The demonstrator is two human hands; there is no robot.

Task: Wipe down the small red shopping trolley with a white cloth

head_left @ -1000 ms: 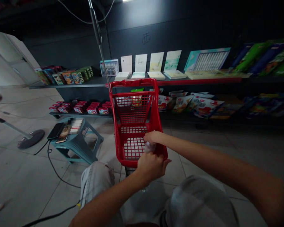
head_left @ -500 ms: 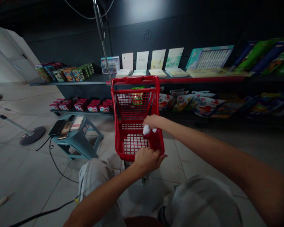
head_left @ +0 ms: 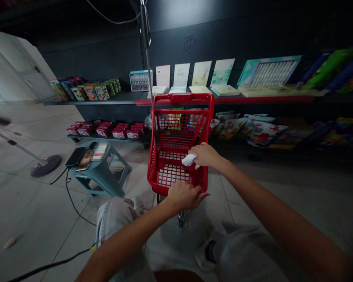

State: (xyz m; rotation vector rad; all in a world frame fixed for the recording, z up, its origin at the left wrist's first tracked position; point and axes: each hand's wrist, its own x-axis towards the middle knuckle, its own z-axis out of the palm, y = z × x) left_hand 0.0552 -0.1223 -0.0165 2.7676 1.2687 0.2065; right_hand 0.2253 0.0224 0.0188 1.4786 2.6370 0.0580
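Observation:
A red plastic shopping cart point(head_left: 181, 156) with grid walls and a grid floor stands right in front of me. My left hand point(head_left: 184, 195) is closed over its near rim, towards the right corner. Farther in, my right hand point(head_left: 205, 154) is at the cart's right side wall, its fingers wrapped round a crumpled white cloth point(head_left: 189, 159). Part of the cloth pokes out to the left of the fingers, over the basket. Whether the cloth touches the wall is hard to make out.
Behind the cart runs a dark shelf point(head_left: 126, 96) with boxes, upright books point(head_left: 181, 75) and marker sets. Snack bags point(head_left: 264, 132) lie below. A blue-grey stool point(head_left: 101, 172) bearing a phone-like item stands left, near a round stand base point(head_left: 47, 165) and cables point(head_left: 76, 209) on the floor.
My right hand has drawn slightly back from the basket's inside with the white cloth, which shows more fully. My left hand keeps its grip on the rim. The view has shifted a little.

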